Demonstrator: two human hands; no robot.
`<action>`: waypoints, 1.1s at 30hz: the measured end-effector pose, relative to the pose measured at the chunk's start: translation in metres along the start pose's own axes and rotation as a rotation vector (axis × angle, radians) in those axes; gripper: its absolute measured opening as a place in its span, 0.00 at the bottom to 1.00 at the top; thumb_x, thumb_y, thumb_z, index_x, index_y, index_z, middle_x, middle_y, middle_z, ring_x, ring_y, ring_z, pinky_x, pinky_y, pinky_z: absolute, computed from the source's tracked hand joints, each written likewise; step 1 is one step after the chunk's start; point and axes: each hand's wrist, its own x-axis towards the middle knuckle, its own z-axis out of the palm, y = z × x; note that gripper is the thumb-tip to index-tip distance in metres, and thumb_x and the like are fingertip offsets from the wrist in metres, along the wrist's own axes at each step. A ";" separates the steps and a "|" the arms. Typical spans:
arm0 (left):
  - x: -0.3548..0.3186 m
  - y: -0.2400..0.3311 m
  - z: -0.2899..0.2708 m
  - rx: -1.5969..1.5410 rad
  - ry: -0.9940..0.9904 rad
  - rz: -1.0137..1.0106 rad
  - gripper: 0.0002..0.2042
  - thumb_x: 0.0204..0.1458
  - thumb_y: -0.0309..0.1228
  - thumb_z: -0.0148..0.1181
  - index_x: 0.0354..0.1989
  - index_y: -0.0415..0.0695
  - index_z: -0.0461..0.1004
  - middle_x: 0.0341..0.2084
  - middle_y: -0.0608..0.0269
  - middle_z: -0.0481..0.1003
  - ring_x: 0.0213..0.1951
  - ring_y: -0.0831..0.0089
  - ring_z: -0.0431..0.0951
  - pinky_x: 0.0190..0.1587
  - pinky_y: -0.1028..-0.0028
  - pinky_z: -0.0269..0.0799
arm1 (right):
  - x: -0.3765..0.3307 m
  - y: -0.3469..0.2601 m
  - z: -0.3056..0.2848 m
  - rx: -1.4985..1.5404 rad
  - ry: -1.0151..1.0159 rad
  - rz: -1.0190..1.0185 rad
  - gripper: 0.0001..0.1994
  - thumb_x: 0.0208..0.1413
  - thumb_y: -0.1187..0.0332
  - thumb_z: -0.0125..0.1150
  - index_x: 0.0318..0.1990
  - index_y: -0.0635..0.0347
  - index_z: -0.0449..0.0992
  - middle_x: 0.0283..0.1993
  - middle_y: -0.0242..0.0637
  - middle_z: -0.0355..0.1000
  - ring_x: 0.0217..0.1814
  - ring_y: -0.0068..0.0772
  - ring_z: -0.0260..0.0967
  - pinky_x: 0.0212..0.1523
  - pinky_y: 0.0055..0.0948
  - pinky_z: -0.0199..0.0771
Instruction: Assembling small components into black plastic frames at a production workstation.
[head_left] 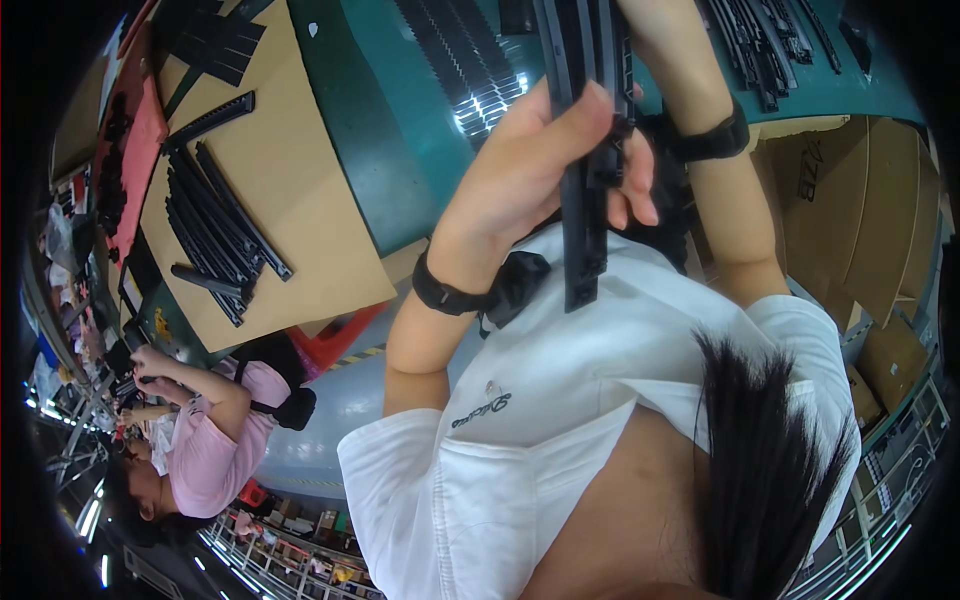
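My left hand point(560, 150) is closed round a bundle of long black plastic strips point(585, 235), its thumb lying across their front. Fingertips show on the far side of the bundle. Held lengthwise in front of my white shirt, the strips run out past the top edge of the view, so their upper ends are hidden. My right forearm point(690, 70) reaches up beside them, with a black band at the wrist. The right hand itself lies beyond the top edge.
A cardboard sheet point(290, 190) on the green table point(370, 130) carries a pile of black strips point(215, 225). More strips point(765, 45) lie at the top right, near cardboard boxes point(840, 210). A co-worker in pink point(225, 440) works at the left.
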 end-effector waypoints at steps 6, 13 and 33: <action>0.006 0.003 -0.004 -0.160 0.178 -0.140 0.30 0.67 0.57 0.48 0.48 0.34 0.69 0.32 0.43 0.81 0.34 0.51 0.86 0.35 0.63 0.85 | -0.025 0.000 0.019 0.113 -0.075 0.073 0.25 0.65 0.73 0.50 0.67 0.68 0.56 0.45 0.42 0.71 0.45 0.30 0.76 0.46 0.28 0.79; 0.013 -0.009 -0.028 -0.315 0.149 -0.160 0.34 0.66 0.62 0.40 0.47 0.35 0.72 0.27 0.54 0.80 0.25 0.63 0.83 0.29 0.70 0.85 | -0.039 -0.009 0.023 -0.137 -0.073 0.171 0.41 0.66 0.70 0.50 0.76 0.77 0.31 0.57 0.50 0.71 0.54 0.36 0.73 0.57 0.28 0.72; 0.005 -0.024 0.008 -0.057 0.105 -0.176 0.08 0.57 0.27 0.66 0.35 0.36 0.74 0.23 0.60 0.75 0.22 0.69 0.79 0.26 0.71 0.74 | -0.052 -0.025 -0.001 0.174 0.055 0.332 0.12 0.64 0.67 0.58 0.50 0.65 0.71 0.33 0.36 0.71 0.28 0.27 0.72 0.38 0.31 0.82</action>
